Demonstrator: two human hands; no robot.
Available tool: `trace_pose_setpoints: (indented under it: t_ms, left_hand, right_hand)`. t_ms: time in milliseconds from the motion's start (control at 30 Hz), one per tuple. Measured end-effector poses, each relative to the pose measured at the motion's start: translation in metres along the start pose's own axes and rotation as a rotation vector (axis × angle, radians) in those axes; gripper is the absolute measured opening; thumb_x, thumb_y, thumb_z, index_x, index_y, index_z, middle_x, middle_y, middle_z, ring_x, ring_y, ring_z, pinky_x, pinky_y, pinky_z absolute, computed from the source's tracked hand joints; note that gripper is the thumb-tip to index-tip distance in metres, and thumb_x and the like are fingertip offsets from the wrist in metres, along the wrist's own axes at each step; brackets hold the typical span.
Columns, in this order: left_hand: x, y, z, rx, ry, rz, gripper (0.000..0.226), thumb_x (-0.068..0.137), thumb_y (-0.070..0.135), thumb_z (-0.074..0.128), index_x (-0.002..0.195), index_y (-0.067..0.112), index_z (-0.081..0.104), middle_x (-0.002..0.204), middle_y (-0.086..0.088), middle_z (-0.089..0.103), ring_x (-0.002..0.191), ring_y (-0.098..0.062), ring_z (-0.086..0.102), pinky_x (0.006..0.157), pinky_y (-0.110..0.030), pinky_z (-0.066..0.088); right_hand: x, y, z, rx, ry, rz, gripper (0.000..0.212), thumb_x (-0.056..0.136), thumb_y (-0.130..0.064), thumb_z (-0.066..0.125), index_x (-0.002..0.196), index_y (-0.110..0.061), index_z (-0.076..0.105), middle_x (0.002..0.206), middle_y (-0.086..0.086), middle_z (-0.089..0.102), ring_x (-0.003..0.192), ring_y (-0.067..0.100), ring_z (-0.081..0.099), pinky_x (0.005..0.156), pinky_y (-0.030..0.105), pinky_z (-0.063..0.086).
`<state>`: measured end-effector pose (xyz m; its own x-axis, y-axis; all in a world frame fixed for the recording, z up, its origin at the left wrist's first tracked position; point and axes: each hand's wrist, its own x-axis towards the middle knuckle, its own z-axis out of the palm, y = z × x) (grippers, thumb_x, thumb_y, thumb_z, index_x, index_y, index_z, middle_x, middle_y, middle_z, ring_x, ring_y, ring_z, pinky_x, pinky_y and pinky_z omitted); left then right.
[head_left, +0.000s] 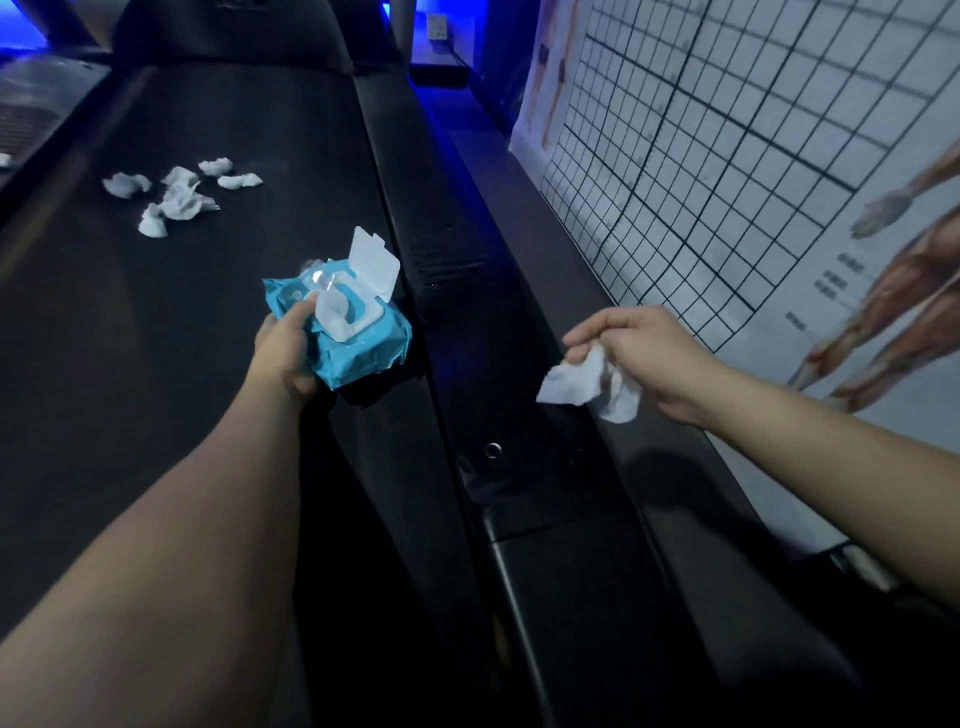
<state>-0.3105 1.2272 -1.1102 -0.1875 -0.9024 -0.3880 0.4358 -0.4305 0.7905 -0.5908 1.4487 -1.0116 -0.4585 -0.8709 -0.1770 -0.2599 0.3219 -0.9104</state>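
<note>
Wipe held in the right grip, above the side rail.
My right grip (639, 353) pinches the wipe (582, 387), which hangs over the treadmill's side rail (519, 322). The rail runs lengthwise away from me. My left grip (283, 353), farther from the rail, curls round the open wipe pack (363, 343) at the belt (156, 322) edge. Crumpled wipes (174, 195) lie ahead, and a gridded chart (727, 156) is on the right.

The fingers of the left hand (283, 353) are hidden beneath the soft blue plastic pack of wet wipes (363, 353), and any print on the pack is too blurred to read. The crumpled white wipe (587, 387) covers the inner fingertips of the right hand (639, 353). At the right of the frame the white gridded anatomy poster (727, 156) is cut off by the top and right edges, its small lettering (831, 283) is illegible, and a small white scrap (4, 160) is cropped by the left edge.
</note>
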Motion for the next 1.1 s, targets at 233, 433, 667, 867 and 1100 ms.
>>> trace_pose_setpoints:
  t_ms: [233, 433, 667, 867, 1100]
  left_hand:
    - [0.001, -0.001, -0.001, -0.001, 0.007, -0.002, 0.044, 0.100, 0.015, 0.073, 0.141, 0.008, 0.060, 0.120, -0.016, 0.077, 0.094, -0.032, 0.080, 0.065, -0.045, 0.065]
    - [0.008, -0.001, -0.002, 0.020, -0.010, 0.001, 0.043, 0.098, 0.014, 0.073, 0.140, 0.007, 0.062, 0.120, -0.016, 0.077, 0.097, -0.032, 0.080, 0.067, -0.047, 0.066]
    - [0.007, -0.001, -0.001, 0.003, 0.004, 0.000, 0.045, 0.098, 0.014, 0.073, 0.141, 0.007, 0.061, 0.121, -0.017, 0.077, 0.099, -0.034, 0.079, 0.067, -0.049, 0.066]
    - [0.004, -0.002, 0.000, 0.017, 0.012, 0.018, 0.047, 0.097, 0.014, 0.075, 0.141, 0.006, 0.060, 0.119, -0.017, 0.077, 0.095, -0.033, 0.080, 0.065, -0.050, 0.066]
    - [0.004, -0.001, 0.000, 0.049, 0.026, -0.001, 0.046, 0.098, 0.017, 0.075, 0.140, 0.009, 0.061, 0.119, -0.015, 0.077, 0.096, -0.032, 0.080, 0.066, -0.048, 0.066]
  right_hand:
    - [-0.015, 0.020, 0.031, -0.341, -0.131, -0.408, 0.045, 0.083, 0.012, 0.044, 0.080, -0.016, 0.079, 0.077, -0.003, 0.076, 0.078, 0.013, 0.073, 0.076, 0.028, 0.058]
    - [-0.044, 0.056, 0.027, -0.110, -0.066, -0.324, 0.040, 0.085, 0.014, 0.047, 0.069, -0.010, 0.075, 0.072, 0.007, 0.075, 0.076, 0.017, 0.074, 0.080, 0.030, 0.057]
    - [-0.076, 0.056, 0.028, -0.023, -0.117, -0.239, 0.046, 0.079, 0.019, 0.040, 0.061, -0.012, 0.069, 0.054, 0.005, 0.064, 0.056, 0.022, 0.064, 0.059, 0.036, 0.052]
    - [-0.039, 0.025, 0.015, 0.370, 0.098, 0.113, 0.043, 0.081, 0.016, 0.032, 0.068, -0.007, 0.066, 0.048, 0.009, 0.049, 0.046, 0.019, 0.047, 0.042, 0.020, 0.038]
    - [-0.010, -0.007, 0.017, 0.644, 0.247, 0.188, 0.030, 0.083, 0.004, 0.038, 0.081, -0.006, 0.067, 0.055, 0.002, 0.050, 0.051, 0.015, 0.053, 0.055, 0.026, 0.047]
